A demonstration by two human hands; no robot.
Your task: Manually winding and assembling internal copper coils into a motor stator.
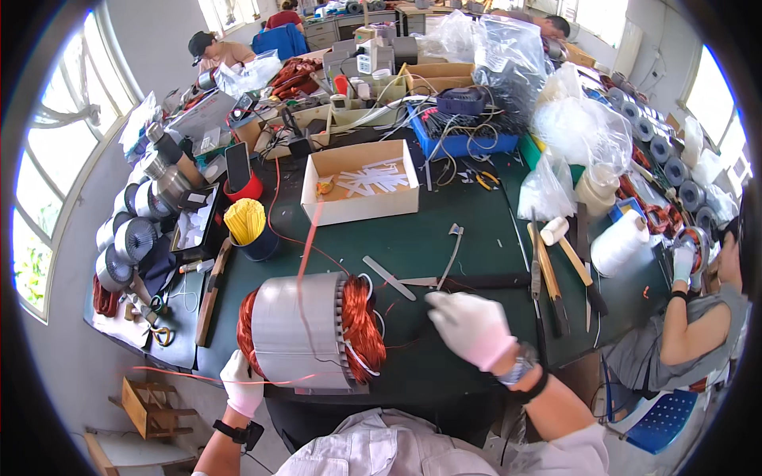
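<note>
A grey motor stator (298, 329) lies on its side on the green-topped table, with bundles of red-brown copper wire (363, 329) bulging from both ends. White ties loop round the bundle on its right. My left hand (242, 383), in a white glove, is against the stator's lower left end; its fingers are partly hidden there. To the right of the stator, my right hand (474, 329), gloved too, hovers over the table, its fingers bent and smeared by motion. Just beyond it are a black-handled tool (484, 282), a flat pale strip (389, 278) and a thin brush-like tool (451, 255).
An open white box (361, 208) of paper strips stands behind the stator. Left of it are a cup of yellow sticks (246, 222) and wire spools (135, 238). A white mallet (556, 231) and thread cone (621, 244) lie right. A co-worker (694, 325) sits at the right edge.
</note>
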